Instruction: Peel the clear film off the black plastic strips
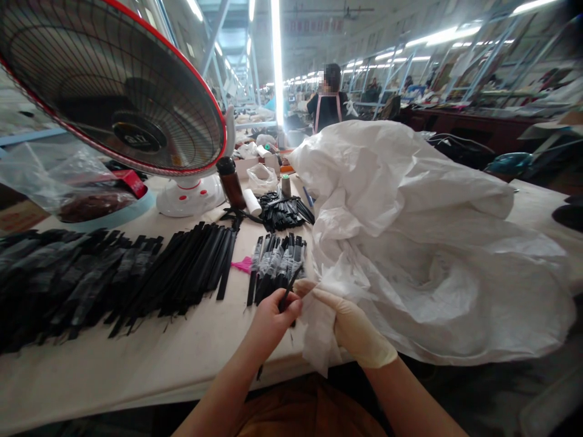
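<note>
My bare left hand is closed around a narrow black strip, which sticks up past the thumb. Beside it, my right hand wears a pale latex glove and grips a thin translucent sheet. Its fingertips reach close to the strip; whether they touch it is hard to tell. Just beyond my hands lies a small row of black strips wrapped with clear film. Leftward on the table are a larger row of loose black strips and more film-wrapped bundles.
A large white sack covers the table's right side. At the back left stands a red-rimmed fan. A dark bottle, a white roll and a pile of short black pieces lie behind the strips. Another person is farther back.
</note>
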Tool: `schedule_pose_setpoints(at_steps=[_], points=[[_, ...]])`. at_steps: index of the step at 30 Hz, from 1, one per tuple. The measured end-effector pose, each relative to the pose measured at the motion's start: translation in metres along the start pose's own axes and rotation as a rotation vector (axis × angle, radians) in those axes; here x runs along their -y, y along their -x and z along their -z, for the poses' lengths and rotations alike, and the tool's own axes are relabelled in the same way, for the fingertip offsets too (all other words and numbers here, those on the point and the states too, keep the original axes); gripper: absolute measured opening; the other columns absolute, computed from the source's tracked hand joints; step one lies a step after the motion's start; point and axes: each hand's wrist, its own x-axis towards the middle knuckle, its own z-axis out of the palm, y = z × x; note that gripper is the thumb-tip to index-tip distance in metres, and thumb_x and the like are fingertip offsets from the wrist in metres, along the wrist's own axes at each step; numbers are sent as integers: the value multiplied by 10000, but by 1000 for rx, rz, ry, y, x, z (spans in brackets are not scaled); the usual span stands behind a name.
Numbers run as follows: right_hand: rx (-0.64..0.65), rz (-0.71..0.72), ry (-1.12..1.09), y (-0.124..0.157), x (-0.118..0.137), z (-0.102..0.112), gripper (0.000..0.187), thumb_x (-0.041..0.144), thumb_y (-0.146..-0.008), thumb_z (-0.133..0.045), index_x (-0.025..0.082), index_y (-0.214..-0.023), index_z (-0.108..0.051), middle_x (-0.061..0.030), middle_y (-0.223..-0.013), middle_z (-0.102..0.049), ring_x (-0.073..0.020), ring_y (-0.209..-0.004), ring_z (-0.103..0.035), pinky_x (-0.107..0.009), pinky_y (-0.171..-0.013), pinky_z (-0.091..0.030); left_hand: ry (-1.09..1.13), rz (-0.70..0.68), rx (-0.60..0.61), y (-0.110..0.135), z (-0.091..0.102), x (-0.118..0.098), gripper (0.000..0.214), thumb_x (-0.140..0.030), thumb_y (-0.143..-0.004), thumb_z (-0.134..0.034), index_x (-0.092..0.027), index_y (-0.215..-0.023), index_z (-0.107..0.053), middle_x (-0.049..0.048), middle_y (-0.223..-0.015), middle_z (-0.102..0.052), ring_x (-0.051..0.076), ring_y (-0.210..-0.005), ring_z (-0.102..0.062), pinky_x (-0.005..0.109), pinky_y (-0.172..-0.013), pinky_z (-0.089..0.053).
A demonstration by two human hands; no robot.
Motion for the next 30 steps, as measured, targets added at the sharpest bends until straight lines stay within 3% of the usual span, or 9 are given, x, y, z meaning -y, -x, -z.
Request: schedule_pose_setpoints(at_steps=[5, 10, 14, 17, 20, 23, 25, 27, 30], points=[[-13, 58, -36, -3, 0, 1, 318, 223, -633, -706, 186, -949, -706, -57, -1039, -701, -205, -967, -623, -317, -885, -434, 1, -39, -121, 0, 11, -5, 184, -356, -782, -527, -185, -716, -534, -50, -618, -491, 124, -593, -453, 230, -581, -370], [-212, 28, -10, -4, -8, 1, 223, 293, -642, -744, 187, -832, -693, -6, -755, -694, -118, -576, -554, -252, -564, -423, -314, -168, -223, 6, 13, -12, 128, -296, -822, -495, -199, -766, -557, -18, -677, -547, 159, -652, -517, 257, -618, -377], [-220, 29, -25, -6, -14, -1, 349, 436, -594, -786, 180, -527, -559, 54, -456, -487, -81, -440, -407, -238, -466, -341, -466, -303, -118, 15, 9, -15, 102, -164, -785, -501, -204, -809, -592, 25, -811, -601, 185, -779, -562, 277, -700, -390], [-226, 40, -14, -9, -16, 0, 369, 451, -569, -801, 181, -523, -553, 56, -453, -474, -84, -440, -414, -238, -460, -335, -345, -257, -65, 17, 9, -12, 106, -239, -826, -500, -198, -792, -592, 20, -795, -593, 168, -743, -554, 262, -671, -395], [-207, 59, 59, -11, -20, 5, 336, 472, -623, -764, 181, -583, -601, 39, -481, -516, -105, -458, -454, -258, -482, -361, -79, -47, -35, 12, 9, -5, 291, -449, -853, -468, -183, -804, -576, -28, -624, -523, 118, -548, -463, 233, -525, -351], [-280, 94, 143, -8, -21, 6, 319, 479, -637, -750, 182, -621, -633, 23, -518, -554, -124, -485, -480, -275, -505, -373, 205, 169, 90, 5, 4, 3, 398, -583, -762, -526, -186, -726, -515, -101, -457, -342, 69, -400, -276, 210, -410, -215], [-355, 134, 203, -3, -18, 3, 319, 482, -616, -762, 183, -638, -651, 22, -538, -562, -125, -500, -477, -277, -512, -371, 368, 250, 135, 3, 0, 6, 403, -573, -689, -615, -198, -700, -469, -123, -441, -298, 51, -385, -214, 200, -395, -152], [-384, 191, 266, 1, -12, -4, 328, 487, -600, -768, 185, -699, -687, 29, -546, -554, -118, -513, -463, -269, -518, -365, 445, 255, 94, 4, -3, 5, 393, -523, -651, -673, -197, -712, -461, -119, -477, -332, 40, -397, -214, 190, -400, -136], [-406, 284, 306, 6, -7, -13, 363, 500, -607, -756, 197, -802, -714, 40, -556, -544, -101, -511, -434, -252, -508, -345, 326, 128, -68, 7, -4, -1, 337, -473, -676, -664, -184, -712, -496, -92, -538, -408, 49, -437, -299, 187, -424, -208]])
